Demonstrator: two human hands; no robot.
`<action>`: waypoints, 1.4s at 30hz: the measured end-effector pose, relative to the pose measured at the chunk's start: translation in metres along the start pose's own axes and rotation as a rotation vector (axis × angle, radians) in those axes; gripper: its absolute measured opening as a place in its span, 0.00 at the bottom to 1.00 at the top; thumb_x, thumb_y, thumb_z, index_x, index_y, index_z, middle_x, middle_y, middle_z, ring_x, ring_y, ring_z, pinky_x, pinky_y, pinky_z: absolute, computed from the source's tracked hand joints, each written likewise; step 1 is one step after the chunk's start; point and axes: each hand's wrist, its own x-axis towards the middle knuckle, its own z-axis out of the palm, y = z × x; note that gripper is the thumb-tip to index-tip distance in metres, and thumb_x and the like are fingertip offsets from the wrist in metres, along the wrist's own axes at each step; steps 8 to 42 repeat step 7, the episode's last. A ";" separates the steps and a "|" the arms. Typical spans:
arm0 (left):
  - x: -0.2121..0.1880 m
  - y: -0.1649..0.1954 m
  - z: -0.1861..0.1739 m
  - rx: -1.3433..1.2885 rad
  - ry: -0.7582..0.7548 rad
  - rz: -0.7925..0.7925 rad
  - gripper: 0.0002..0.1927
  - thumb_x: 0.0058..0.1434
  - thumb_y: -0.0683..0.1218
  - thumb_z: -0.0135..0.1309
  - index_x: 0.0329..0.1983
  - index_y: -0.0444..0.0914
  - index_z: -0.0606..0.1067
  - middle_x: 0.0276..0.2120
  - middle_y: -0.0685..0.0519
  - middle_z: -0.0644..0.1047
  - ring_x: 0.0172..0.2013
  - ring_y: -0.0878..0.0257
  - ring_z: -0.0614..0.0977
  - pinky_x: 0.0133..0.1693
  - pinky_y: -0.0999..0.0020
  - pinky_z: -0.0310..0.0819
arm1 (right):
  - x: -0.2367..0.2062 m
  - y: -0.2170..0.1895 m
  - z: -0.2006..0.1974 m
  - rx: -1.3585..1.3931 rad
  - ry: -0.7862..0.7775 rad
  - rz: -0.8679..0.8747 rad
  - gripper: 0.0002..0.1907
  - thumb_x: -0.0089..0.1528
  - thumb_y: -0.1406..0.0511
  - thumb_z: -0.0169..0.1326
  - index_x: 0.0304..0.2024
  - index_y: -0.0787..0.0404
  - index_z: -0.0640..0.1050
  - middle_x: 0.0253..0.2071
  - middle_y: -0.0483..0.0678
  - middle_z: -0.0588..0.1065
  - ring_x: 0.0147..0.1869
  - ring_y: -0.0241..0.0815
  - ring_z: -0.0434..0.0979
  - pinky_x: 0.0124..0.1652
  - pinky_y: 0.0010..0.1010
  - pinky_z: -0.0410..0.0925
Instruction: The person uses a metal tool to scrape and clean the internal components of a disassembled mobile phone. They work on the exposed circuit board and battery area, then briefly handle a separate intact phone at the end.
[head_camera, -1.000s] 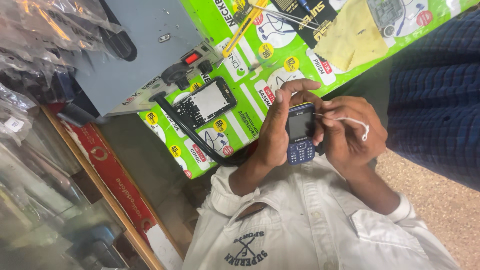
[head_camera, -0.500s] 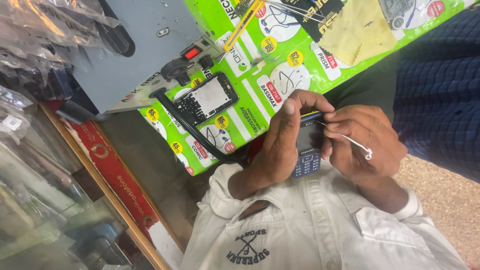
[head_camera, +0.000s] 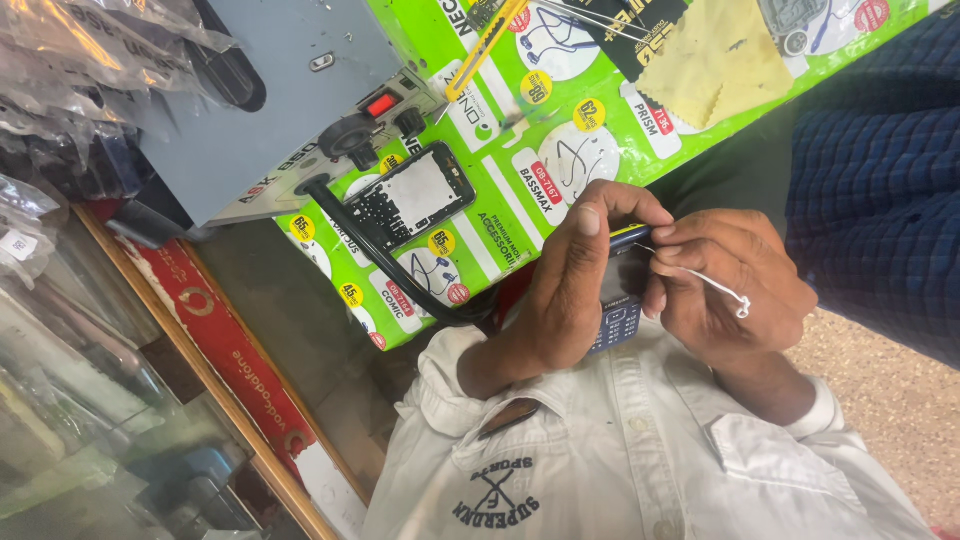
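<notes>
My left hand is wrapped around a small blue keypad phone, covering most of its upper half. The thumb lies across the phone's top edge. My right hand pinches a thin white wire-like piece with a small loop at its end. Its fingertips press against the top of the phone. Both hands are held close to my white shirt, just off the near edge of a green printed mat.
An opened phone body lies on the mat beside a grey power box with a red switch and a black cable. A yellow cloth and yellow cutter lie farther back. A person's blue checked sleeve is at right. A glass counter is at left.
My left hand has closed further over the phone, hiding its screen. Both hands and the phone have shifted slightly right in view. The white wire stays pinched in my right hand.
</notes>
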 end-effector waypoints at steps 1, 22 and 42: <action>0.000 0.000 0.001 0.001 -0.001 0.000 0.28 0.83 0.61 0.26 0.55 0.32 0.64 0.36 0.48 0.71 0.32 0.66 0.74 0.38 0.71 0.72 | -0.001 0.001 0.000 -0.001 0.003 -0.003 0.07 0.57 0.81 0.61 0.36 0.70 0.77 0.34 0.57 0.78 0.40 0.53 0.82 0.43 0.36 0.73; -0.004 0.005 0.006 -0.004 0.004 -0.010 0.28 0.83 0.61 0.26 0.54 0.32 0.65 0.35 0.48 0.71 0.32 0.66 0.74 0.38 0.72 0.71 | -0.002 0.001 -0.001 0.003 -0.002 -0.018 0.07 0.58 0.81 0.60 0.36 0.71 0.77 0.34 0.57 0.78 0.40 0.53 0.83 0.41 0.34 0.74; -0.004 0.005 0.006 -0.004 0.004 -0.010 0.28 0.83 0.61 0.26 0.54 0.32 0.65 0.35 0.48 0.71 0.32 0.66 0.74 0.38 0.72 0.71 | -0.002 0.001 -0.001 0.003 -0.002 -0.018 0.07 0.58 0.81 0.60 0.36 0.71 0.77 0.34 0.57 0.78 0.40 0.53 0.83 0.41 0.34 0.74</action>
